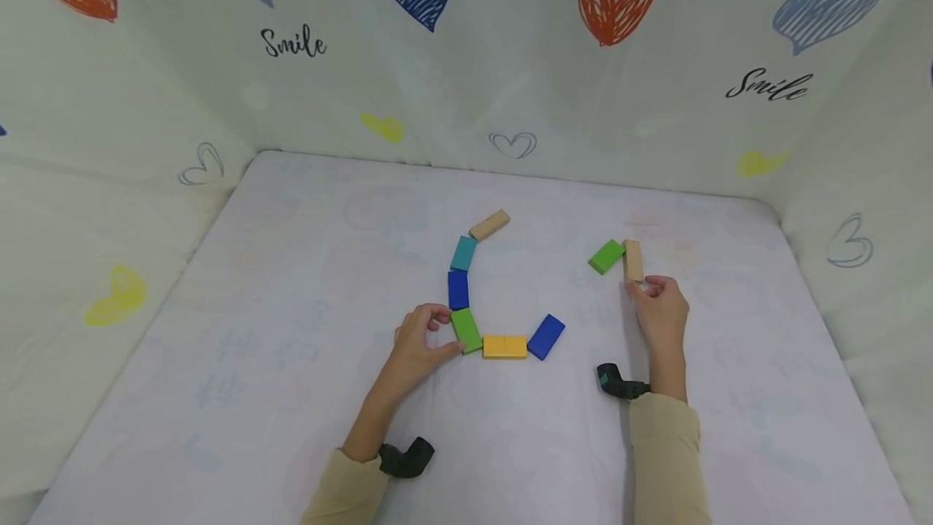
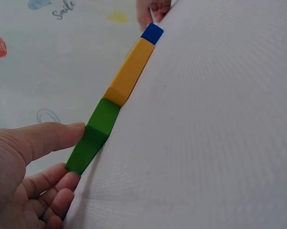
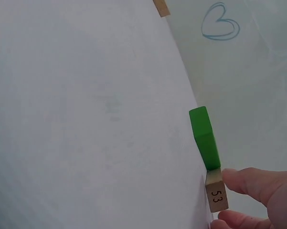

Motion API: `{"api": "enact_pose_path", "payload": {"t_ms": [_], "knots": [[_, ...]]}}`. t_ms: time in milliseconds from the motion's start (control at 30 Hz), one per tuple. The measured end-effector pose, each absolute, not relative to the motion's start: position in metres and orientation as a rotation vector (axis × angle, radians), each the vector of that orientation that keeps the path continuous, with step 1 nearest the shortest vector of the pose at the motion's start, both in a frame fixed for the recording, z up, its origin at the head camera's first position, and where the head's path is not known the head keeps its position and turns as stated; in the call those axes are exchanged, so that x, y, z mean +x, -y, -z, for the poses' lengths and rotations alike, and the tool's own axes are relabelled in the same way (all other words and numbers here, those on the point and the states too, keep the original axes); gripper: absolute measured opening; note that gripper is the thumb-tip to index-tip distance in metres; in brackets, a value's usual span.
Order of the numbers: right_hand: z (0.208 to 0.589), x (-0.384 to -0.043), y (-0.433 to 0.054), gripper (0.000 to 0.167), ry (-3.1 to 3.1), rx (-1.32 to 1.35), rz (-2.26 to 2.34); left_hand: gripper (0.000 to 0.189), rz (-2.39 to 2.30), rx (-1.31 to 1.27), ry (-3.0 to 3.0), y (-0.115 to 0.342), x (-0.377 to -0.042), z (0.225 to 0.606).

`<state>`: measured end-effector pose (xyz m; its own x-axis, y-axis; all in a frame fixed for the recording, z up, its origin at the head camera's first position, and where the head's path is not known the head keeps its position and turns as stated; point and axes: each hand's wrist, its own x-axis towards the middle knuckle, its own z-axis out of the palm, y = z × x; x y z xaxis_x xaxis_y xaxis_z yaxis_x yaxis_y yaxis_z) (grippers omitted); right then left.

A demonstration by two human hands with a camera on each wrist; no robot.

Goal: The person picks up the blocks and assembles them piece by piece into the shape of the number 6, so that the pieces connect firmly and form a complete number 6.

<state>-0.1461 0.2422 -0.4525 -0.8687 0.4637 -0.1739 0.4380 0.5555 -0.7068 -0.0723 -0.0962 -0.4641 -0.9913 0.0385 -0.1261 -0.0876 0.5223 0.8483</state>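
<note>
My left hand pinches a green block by its edges, the thumb near one end and the fingertips near the other. That block lies in a curved row between a dark blue block and a yellow block. Over on the right, my right hand holds the near end of a plain wooden block between thumb and finger. In the right wrist view this wooden block bears the number 53. Its far end touches a second green block.
The curve continues upward with a teal block and another plain wooden block. A second blue block slants at its right end. All lie on a white-covered table, with a heart-printed curtain behind.
</note>
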Motion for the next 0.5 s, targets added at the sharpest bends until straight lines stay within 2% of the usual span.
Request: {"api": "enact_pose_path", "payload": {"t_ms": [500], "knots": [[0.4473, -0.1526, -0.2415, 0.053, 2.82, -0.816, -1.161, 0.047, -1.465, -0.06, -2.632, 0.0949, -0.0718, 0.4633]]}}
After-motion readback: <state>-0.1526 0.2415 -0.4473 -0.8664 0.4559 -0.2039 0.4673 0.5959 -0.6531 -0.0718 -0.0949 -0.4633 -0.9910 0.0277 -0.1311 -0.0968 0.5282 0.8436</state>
